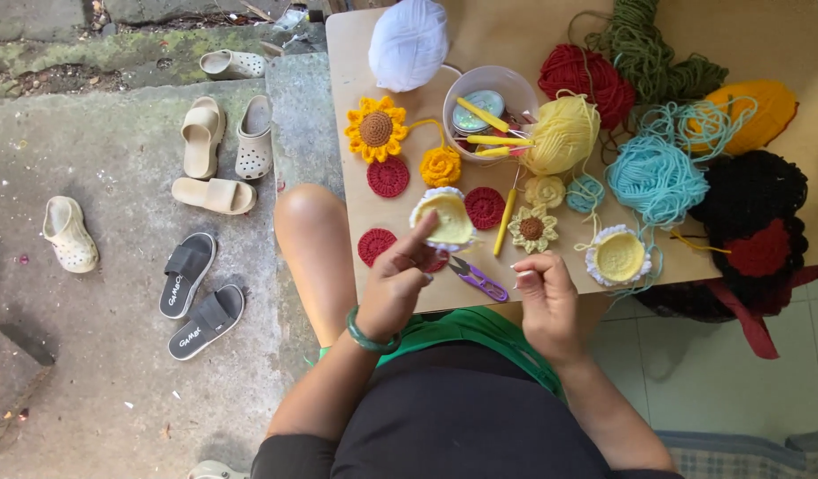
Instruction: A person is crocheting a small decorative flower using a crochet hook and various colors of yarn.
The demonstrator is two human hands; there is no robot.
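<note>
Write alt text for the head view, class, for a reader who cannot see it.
Seen from above, a seated person's left hand holds a yellow crochet piece with a white edge, while the right hand is pinched beside it, over a low table crowded with yarn balls, crochet flowers and purple snips. Sandals lie on the concrete alongside.

soft, even daylight throughout; faint shadows, no glare, slight blur and bending at edges.
</note>
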